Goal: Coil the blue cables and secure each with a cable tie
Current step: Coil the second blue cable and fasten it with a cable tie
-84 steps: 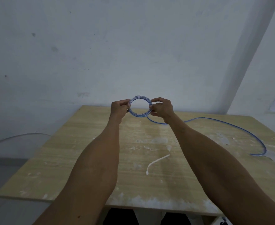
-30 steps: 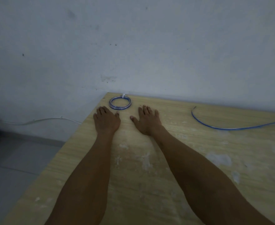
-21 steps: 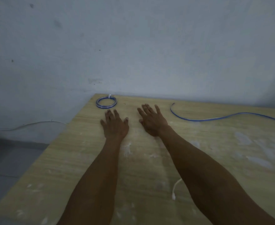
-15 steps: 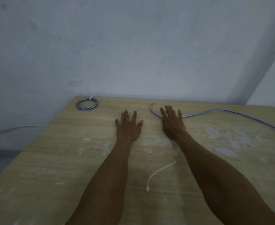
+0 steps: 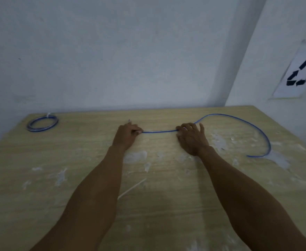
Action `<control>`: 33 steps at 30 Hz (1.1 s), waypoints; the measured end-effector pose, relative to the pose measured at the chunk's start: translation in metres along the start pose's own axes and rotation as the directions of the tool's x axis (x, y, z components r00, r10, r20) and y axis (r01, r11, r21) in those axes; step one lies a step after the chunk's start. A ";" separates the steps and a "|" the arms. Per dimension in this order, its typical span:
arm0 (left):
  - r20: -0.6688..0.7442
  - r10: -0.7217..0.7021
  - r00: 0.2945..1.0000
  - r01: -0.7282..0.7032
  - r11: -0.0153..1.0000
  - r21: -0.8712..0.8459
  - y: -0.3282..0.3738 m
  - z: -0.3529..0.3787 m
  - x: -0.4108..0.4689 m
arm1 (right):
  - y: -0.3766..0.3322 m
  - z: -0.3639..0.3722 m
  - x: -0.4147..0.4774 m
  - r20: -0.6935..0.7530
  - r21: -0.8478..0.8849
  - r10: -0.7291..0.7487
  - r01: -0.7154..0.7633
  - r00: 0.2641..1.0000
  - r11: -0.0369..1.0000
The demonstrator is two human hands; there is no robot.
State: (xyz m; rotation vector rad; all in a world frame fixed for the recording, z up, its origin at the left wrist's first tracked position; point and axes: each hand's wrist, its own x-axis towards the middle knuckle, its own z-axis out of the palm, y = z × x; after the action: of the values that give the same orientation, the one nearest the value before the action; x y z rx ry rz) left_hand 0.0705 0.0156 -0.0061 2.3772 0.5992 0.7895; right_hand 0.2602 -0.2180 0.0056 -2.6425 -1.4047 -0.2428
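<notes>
A loose blue cable [image 5: 239, 119] lies on the wooden table [image 5: 40, 178], curving from the middle out to the right and back. My left hand [image 5: 127, 134] pinches it near its left end; the tip pokes up behind the hand. My right hand [image 5: 192, 136] holds the same cable a short way to the right, thumb and forefinger on it, the other fingers spread. The stretch between my hands runs nearly straight. A coiled blue cable [image 5: 42, 123] with a white tie on it lies at the far left corner. A loose white cable tie [image 5: 132, 188] lies between my forearms.
A white wall runs close behind the table, with a corner at the right. A paper sheet with a black recycling mark [image 5: 300, 73] hangs on the right wall. White smears spot the tabletop.
The tied coil was set down at the far left corner. Both hands, flat on the table half a second ago, moved right and took hold of the loose cable.
</notes>
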 end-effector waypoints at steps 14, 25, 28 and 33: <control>-0.453 -0.443 0.774 0.550 0.824 0.135 -0.059 -0.061 -0.030 | 0.037 0.004 -0.010 -0.013 -0.012 0.344 -0.344 0.939 0.939; 0.117 0.097 0.988 -0.123 0.964 0.234 0.030 0.035 -0.012 | -0.055 0.015 0.021 -0.192 0.190 0.021 0.016 0.981 0.982; -0.009 0.025 1.000 -0.025 0.996 0.083 0.020 0.037 -0.005 | -0.036 0.016 0.012 -0.186 0.314 0.021 0.039 0.982 0.948; -0.273 -0.146 0.951 0.203 0.959 0.197 -0.027 0.001 -0.008 | 0.020 0.010 -0.012 -0.198 0.421 0.218 -0.118 0.956 0.899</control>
State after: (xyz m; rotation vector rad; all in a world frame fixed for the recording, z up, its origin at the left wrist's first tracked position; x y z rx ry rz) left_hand 0.0593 0.0304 -0.0269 2.3925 1.0412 1.0024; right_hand 0.2716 -0.2366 -0.0079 -2.2829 -1.0108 -0.2156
